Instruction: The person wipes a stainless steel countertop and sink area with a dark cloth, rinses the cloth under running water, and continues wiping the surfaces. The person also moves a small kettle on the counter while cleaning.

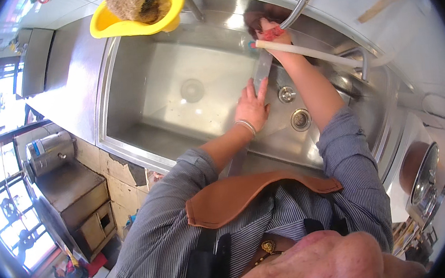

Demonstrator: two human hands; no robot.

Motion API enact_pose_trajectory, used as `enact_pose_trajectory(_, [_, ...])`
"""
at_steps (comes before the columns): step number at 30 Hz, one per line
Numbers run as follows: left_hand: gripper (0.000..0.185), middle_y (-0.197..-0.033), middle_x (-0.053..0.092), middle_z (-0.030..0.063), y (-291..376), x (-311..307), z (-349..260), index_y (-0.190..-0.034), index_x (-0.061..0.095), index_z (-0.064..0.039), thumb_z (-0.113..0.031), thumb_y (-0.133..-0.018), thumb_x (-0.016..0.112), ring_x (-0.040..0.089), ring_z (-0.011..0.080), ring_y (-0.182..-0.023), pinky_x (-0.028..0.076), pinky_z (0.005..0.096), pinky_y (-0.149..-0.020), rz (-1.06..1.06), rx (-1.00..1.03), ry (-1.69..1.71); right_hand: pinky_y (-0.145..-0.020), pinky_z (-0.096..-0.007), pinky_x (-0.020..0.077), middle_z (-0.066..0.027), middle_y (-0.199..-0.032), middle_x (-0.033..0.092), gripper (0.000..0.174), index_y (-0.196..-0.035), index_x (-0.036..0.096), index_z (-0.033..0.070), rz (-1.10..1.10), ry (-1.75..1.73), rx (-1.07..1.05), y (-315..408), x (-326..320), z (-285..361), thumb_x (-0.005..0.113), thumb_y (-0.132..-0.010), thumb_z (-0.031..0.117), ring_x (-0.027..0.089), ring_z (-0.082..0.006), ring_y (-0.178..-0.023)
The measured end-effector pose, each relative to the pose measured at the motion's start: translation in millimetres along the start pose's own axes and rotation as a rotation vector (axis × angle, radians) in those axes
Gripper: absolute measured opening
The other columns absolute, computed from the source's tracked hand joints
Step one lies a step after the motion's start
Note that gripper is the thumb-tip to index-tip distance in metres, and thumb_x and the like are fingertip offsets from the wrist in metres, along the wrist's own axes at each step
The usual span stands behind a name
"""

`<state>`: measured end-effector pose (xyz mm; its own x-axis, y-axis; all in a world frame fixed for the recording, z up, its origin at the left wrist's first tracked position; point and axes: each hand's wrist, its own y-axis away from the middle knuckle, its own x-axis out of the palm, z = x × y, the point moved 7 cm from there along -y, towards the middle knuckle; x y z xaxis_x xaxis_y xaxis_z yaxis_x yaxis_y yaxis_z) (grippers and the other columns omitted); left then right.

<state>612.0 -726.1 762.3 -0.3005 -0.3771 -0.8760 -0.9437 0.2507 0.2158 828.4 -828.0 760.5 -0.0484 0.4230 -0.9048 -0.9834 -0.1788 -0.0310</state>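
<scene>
A stainless steel double sink (140, 163) lies before me, with water in its left basin. My left hand (252, 110), with bangles at the wrist, rests with fingers spread on the metal divider (262, 68) between the basins. Farther back, my right hand (273, 37) is at the rear end of the divider, its fingers around something red (272, 33) at the end of a braided metal hose (301, 0); what exactly it grips is partly hidden. A pale tube spout (306, 51) passes across my right wrist.
A yellow plastic basket (127, 28) with scouring pads (125, 5) stands at the sink's back left. The right basin has a drain strainer (300, 119) and a round metal drain piece (287, 94). A lidded pot (420, 170) stands at the right. A metal tap (364, 65) is at the back right.
</scene>
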Motion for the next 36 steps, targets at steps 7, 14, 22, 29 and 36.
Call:
enact_pose_trajectory(7, [0.09, -0.153, 0.03, 0.0307, -1.3, 4.1, 2.2, -0.16, 0.018, -0.017, -0.024, -0.087, 0.07, 0.043, 0.0449, -0.131, 0.045, 0.0493, -0.107, 0.005, -0.008, 0.031, -0.08, -0.049, 0.0567, -0.0224, -0.096, 0.071, 0.043, -0.106, 0.067, 0.006, 0.209, 0.061, -0.307, -63.3, 25.1, 116.1, 0.061, -0.091, 0.046, 0.07, -0.0409, -0.092])
enact_pose_trajectory(14, [0.088, -0.152, 0.031, 0.0308, -2.0, 4.2, 2.8, -0.159, 0.021, -0.018, -0.021, -0.086, 0.07, 0.046, 0.0466, -0.128, 0.046, 0.0509, -0.104, -0.028, 0.003, 0.046, -0.078, -0.0491, 0.0575, -0.0178, -0.119, 0.063, 0.04, -0.13, 0.057, 0.018, 0.081, 0.193, -0.292, -17.4, 17.3, 64.8, 0.062, -0.092, 0.03, 0.07, -0.0377, -0.095])
enact_pose_trajectory(22, [0.089, -0.152, 0.033, 0.0277, -0.1, 4.0, 3.2, -0.159, 0.022, -0.022, -0.021, -0.084, 0.072, 0.047, 0.0455, -0.129, 0.047, 0.0488, -0.105, -0.084, -0.008, 0.033, -0.074, -0.0518, 0.0572, -0.0166, -0.111, 0.063, 0.037, -0.127, 0.056, 0.022, -0.128, 0.268, 0.23, 98.5, -54.8, -84.0, 0.065, -0.092, 0.029, 0.07, -0.0394, -0.091])
enact_pose_trajectory(29, [0.087, -0.153, 0.033, 0.0277, -1.4, 5.5, 0.1, -0.159, 0.023, -0.023, -0.021, -0.086, 0.07, 0.048, 0.0441, -0.129, 0.048, 0.0494, -0.103, -0.073, -0.028, -0.017, -0.084, -0.053, 0.0535, -0.0215, -0.115, 0.065, 0.042, -0.129, 0.051, 0.02, -0.326, 0.009, 0.381, 190.3, -52.9, -156.9, 0.067, -0.09, 0.019, 0.065, -0.0466, -0.098])
enact_pose_trajectory(36, [0.083, -0.153, 0.033, 0.0262, -1.6, 5.0, -4.6, -0.158, 0.023, -0.024, -0.027, -0.089, 0.069, 0.045, 0.0445, -0.133, 0.047, 0.0487, -0.105, -0.072, -0.058, -0.025, -0.054, -0.0316, 0.0467, -0.0032, -0.091, 0.065, 0.029, -0.109, 0.063, 0.011, -0.669, -1.095, 0.975, 314.7, -12.0, -301.5, 0.066, -0.081, 0.02, 0.058, -0.0178, -0.07])
